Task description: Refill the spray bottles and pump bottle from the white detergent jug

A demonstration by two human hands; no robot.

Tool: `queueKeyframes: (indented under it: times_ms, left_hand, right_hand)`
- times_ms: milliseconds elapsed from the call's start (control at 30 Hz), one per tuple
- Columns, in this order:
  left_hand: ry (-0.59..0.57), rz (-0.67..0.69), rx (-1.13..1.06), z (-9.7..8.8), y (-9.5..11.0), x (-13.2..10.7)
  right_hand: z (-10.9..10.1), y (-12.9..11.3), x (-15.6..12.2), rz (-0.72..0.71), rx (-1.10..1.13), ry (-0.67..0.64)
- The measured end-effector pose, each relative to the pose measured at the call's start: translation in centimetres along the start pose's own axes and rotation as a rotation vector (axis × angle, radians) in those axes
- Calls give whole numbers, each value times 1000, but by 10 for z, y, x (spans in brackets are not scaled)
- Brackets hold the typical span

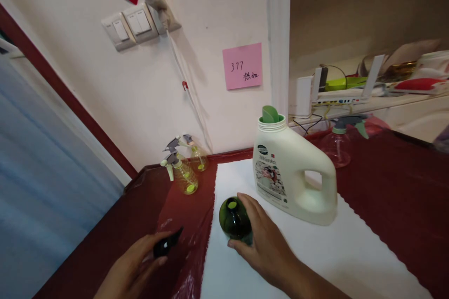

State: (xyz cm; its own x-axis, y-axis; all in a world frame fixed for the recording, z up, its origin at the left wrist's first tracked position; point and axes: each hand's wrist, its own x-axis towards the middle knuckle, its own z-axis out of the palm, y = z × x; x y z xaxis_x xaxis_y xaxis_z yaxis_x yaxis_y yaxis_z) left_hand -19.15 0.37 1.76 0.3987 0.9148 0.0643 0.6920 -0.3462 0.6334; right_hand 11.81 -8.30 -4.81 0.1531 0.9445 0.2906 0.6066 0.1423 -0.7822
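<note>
Two hands were in play down at the near edge of the tabletop. The right hand was cupped round the side of a dark green bottle, its fingers curled partway about the belly and the thumb pressed low against the glassy wall. That looked like a steadying grip, meant to keep the bottle upright on the white mat. The bottle was round and squat, a deep see-through green, with its neck uncapped and a pale yellow-green spot showing down the mouth. Over on the red cover, the left hand had its fingers closed loosely on a black spray head, held clear of the bottle and pointing toward it. Just behind the bottle stood a white detergent jug, handle to the right and its green cap flipped up. It sat near enough to reach, though not touching. A pair of small yellow spray bottles waited against the wall at the back left, well apart from both hands. A pink spray bottle peeked out behind the jug.
</note>
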Motion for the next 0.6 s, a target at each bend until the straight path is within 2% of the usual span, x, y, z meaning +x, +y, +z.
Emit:
queueKeyframes:
  times_ms: [167,267,600]
  left_hand:
    - [102,-32,-149,-3,44,-3]
    - [141,-26,-208,2,60,-1]
    - [225,-156,-536,29,71,10]
  right_hand:
    - [-1,-1,1,-4,-1,5]
    - [-2,-3,2,11,1,6]
    - [-3,-4,2,5,39,16]
